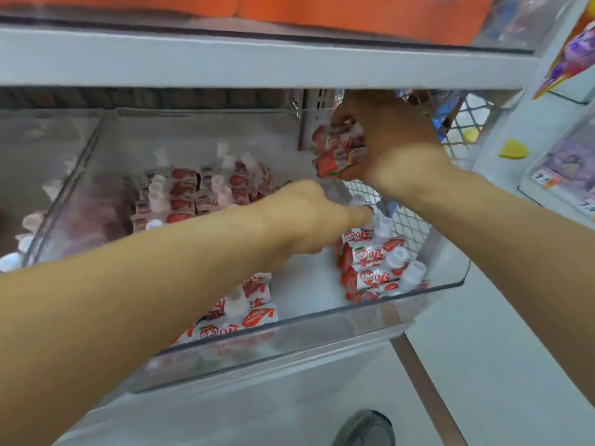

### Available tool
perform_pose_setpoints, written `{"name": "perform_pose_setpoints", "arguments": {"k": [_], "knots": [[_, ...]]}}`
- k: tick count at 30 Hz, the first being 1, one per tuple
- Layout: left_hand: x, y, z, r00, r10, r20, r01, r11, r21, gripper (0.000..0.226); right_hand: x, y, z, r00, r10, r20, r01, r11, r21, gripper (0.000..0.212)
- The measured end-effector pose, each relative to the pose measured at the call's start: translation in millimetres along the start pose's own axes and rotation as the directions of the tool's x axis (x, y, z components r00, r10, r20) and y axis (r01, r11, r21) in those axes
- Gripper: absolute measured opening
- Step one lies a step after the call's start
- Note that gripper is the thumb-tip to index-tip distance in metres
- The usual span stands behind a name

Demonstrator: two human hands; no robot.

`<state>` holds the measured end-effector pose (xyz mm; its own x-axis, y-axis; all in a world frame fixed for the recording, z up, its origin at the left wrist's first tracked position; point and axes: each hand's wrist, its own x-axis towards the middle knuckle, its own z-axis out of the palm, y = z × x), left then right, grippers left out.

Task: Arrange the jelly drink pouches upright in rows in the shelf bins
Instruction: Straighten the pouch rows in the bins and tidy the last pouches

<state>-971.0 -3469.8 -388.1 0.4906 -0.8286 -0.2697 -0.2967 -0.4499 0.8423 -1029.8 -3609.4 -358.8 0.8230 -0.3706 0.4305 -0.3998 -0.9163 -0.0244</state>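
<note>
**A:** Store shelving fills my head view; what's in the clear plastic bin (pixel 444 284)?

**B:** Strawberry jelly pouches (pixel 370 268), red-and-white with pale caps, some upright in rows along the right wall and at the back.

**A:** And my hands?

**B:** Right hand (pixel 386 140) clutches a bunch of pouches (pixel 338 152) above the bin, likely ready to feed in. Left hand (pixel 309 214) reaches toward the right row, probably to steady it; I can't tell its grip.

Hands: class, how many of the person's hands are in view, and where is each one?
2. The left hand reaches into the clear bin toward the right-side row of pouches. The right hand grips pouches near the mesh wall.
</note>
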Motion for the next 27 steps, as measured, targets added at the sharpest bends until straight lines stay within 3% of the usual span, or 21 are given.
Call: {"name": "perform_pose_setpoints", "arguments": {"k": [2, 4, 7, 10, 14, 17, 20, 27], "knots": [[9, -1, 10, 0.999, 0.025, 0.025, -0.027, 0.996, 0.090, 0.052, 12, 3, 5, 0.972, 0.025, 0.233, -0.014, 0.999, -0.050, 0.059], [13, -2, 10, 0.997, 0.003, 0.080, -0.027, 0.954, 0.299, 0.064, 22, 4, 9, 0.877, 0.010, 0.481, 0.033, 0.996, -0.082, 0.062], [19, 5, -15, 0.986, 0.151, 0.068, -0.161, 0.768, 0.620, 0.053, 36, 2, 5, 0.769, -0.025, 0.638, 0.141, 0.981, -0.132, 0.060], [29, 10, -48, 0.961, 0.261, 0.087, -0.238, 0.630, 0.739, 0.044, 42, 3, -7, 0.720, -0.035, 0.693, 0.159, 0.980, -0.116, 0.055], [70, 2, -55, 0.961, 0.176, 0.214, -0.267, 0.384, 0.884, 0.073, 40, 5, -4, 0.711, -0.062, 0.701, 0.160, 0.984, -0.076, 0.048], [98, -2, -49, 0.946, 0.103, 0.307, -0.324, 0.321, 0.890, 0.093, 38, 7, -3, 0.718, -0.070, 0.692, 0.160, 0.985, -0.066, 0.045], [113, -8, -44, 0.926, 0.121, 0.357, -0.377, 0.286, 0.881, 0.102, 36, 8, -3, 0.718, -0.067, 0.693, 0.159, 0.985, -0.069, 0.044], [107, -9, -67, 0.907, 0.234, 0.350, -0.406, 0.265, 0.874, 0.047, 28, 9, 0, 0.744, -0.043, 0.667, 0.102, 0.994, -0.049, 0.040]]}}
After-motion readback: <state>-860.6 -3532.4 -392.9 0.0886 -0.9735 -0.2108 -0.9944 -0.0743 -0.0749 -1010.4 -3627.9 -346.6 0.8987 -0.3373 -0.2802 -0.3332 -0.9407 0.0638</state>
